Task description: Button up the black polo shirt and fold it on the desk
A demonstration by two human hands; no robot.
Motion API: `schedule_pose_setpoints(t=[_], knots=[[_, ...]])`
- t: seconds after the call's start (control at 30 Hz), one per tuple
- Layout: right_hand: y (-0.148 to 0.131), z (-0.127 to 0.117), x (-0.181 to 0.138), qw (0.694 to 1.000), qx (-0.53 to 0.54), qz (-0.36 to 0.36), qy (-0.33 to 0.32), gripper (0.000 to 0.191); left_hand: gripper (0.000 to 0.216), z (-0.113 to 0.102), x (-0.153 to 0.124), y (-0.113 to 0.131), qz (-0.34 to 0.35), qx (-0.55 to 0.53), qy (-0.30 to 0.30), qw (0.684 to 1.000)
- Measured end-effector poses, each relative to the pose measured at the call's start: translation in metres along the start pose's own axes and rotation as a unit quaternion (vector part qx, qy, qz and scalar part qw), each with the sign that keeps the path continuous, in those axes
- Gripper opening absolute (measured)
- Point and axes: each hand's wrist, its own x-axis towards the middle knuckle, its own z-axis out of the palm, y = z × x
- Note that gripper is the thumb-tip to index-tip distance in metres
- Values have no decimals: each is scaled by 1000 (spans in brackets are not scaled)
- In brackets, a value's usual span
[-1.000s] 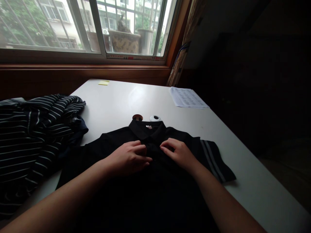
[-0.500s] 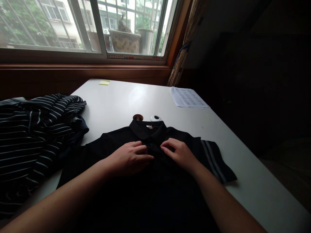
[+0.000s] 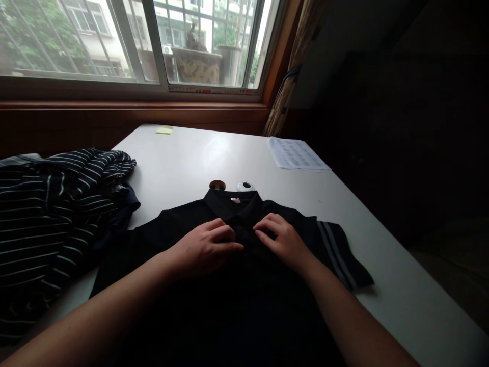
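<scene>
A black polo shirt (image 3: 244,290) lies flat on the white table (image 3: 382,239), collar toward the window, with grey stripes on its right sleeve. My left hand (image 3: 204,248) and my right hand (image 3: 281,239) rest on the chest just below the collar. Both have fingers curled and pinching the fabric at the button placket between them. What the fingertips hold beyond the cloth is too dark to make out.
A heap of dark striped clothes (image 3: 53,204) covers the table's left side. Behind the collar sit a small brown round object (image 3: 217,184) and a white one (image 3: 245,186). A printed sheet (image 3: 296,154) lies far right, a yellow sticky note (image 3: 164,130) near the window sill.
Both hands have shifted very slightly toward the collar, the fingers working at the placket. The shirt has stayed in place.
</scene>
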Motion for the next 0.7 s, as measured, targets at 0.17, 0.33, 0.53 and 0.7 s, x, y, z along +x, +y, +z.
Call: schedule_pose_setpoints(t=[0.17,0.33,0.53,0.7], knots=[[-1,0,0,1000,-2,-3,1,11,40,-1,3,5,16,13,-58,998],[-1,1,0,1000,-1,-5,3,12,41,-3,3,4,9,7,-84,996],[-1,0,0,1000,0,-5,2,13,37,-6,2,2,31,-10,-77,997],[-2,1,0,1000,-6,-7,3,13,37,-8,2,1,47,-16,-64,997]])
